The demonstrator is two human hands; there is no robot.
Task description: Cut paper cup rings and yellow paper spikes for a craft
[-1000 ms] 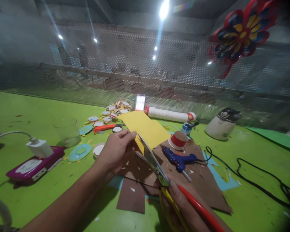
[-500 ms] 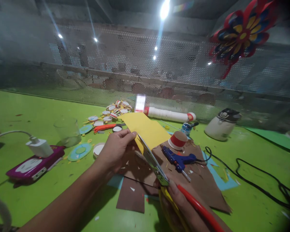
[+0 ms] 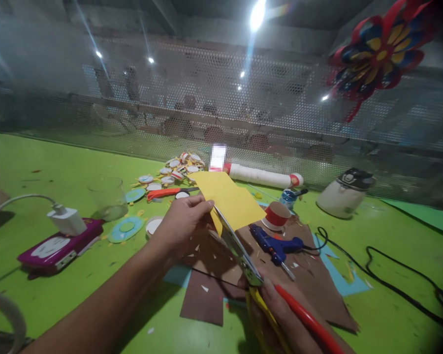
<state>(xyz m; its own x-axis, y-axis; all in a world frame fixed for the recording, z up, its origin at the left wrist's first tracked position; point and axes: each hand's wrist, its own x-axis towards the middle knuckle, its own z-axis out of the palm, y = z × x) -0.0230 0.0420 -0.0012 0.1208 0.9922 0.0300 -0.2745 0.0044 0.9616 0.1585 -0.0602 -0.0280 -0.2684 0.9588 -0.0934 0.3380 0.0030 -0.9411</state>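
Note:
My left hand (image 3: pixel 186 221) pinches the near left edge of a yellow sheet of paper (image 3: pixel 231 199) between thumb and fingers. In my right hand (image 3: pixel 276 305) is a pair of scissors (image 3: pixel 239 250) with red and yellow handles. The blades point up and away and meet the paper's edge just beside my left thumb. Below lies a brown cardboard sheet (image 3: pixel 317 285) scattered with small paper scraps. A blue glue gun (image 3: pixel 276 244) rests on it, to the right of the blades, near a red and white paper cup (image 3: pixel 276 216).
To the left are a purple power strip (image 3: pixel 59 250) with a white charger, a clear cup (image 3: pixel 107 199) and a blue paper ring (image 3: pixel 124 229). Behind stand a pile of small round crafts (image 3: pixel 177 169) and a white roll (image 3: pixel 260 175). A black cord (image 3: pixel 387 275) runs right.
The view has shifted slightly, so everything appears a little further right. The scissor blades look closer together on the paper's edge. Both hands keep their holds.

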